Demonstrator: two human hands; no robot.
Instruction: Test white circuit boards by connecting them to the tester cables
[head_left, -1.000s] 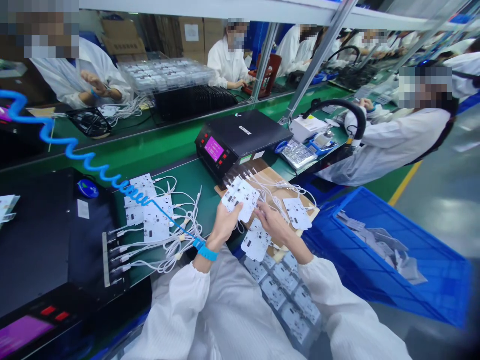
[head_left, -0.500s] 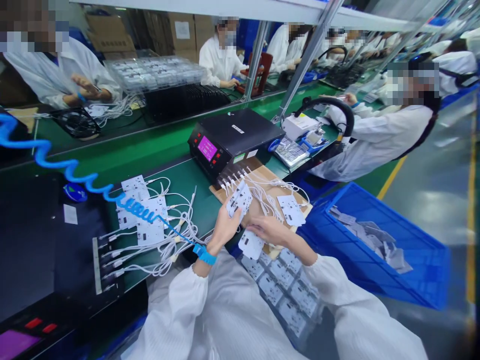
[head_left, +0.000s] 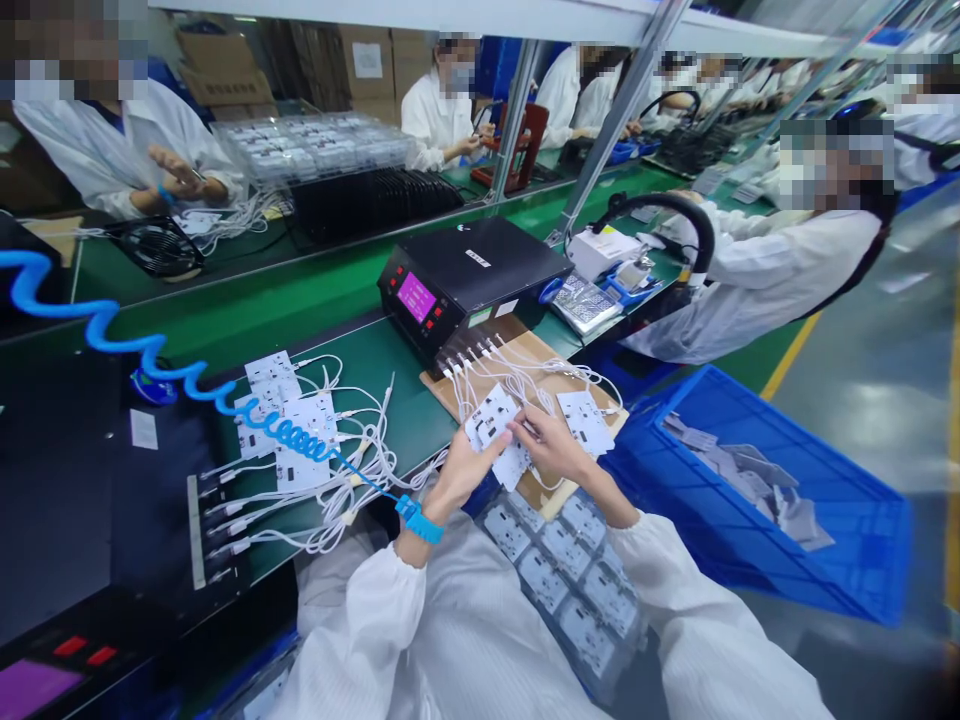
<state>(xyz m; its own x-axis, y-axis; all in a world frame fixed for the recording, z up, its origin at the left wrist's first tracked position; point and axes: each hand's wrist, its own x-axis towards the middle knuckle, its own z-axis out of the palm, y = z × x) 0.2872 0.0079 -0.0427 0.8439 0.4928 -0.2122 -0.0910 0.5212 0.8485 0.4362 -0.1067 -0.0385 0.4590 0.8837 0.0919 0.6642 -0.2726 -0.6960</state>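
Note:
My left hand (head_left: pixel 466 468) grips a white circuit board (head_left: pixel 491 416) with dark parts on it, thumb on its near edge. My right hand (head_left: pixel 551 440) meets it there, fingertips pinched at the board's right edge; what they pinch is hidden. Just below both hands shows a second white board (head_left: pixel 511 466), partly covered; I cannot tell which hand bears it. Another circuit board (head_left: pixel 585 422), with a white cable at its side, lies to the right on the brown cardboard (head_left: pixel 551 350). A blue strap (head_left: pixel 418 520) with a coiled cord is round my left wrist.
A black box with a lit screen (head_left: pixel 480 280) stands behind, white cables (head_left: pixel 517 372) at its front. More cabled boards (head_left: pixel 306 440) lie left. A clear tray of boards (head_left: pixel 570 570) sits below my hands. A blue bin (head_left: pixel 757 500) stands right. Co-workers sit around.
My right hand has moved up to the board in my left hand. The second board, lower and by my right fingers before, is now up behind the first. My left hand has shifted slightly down.

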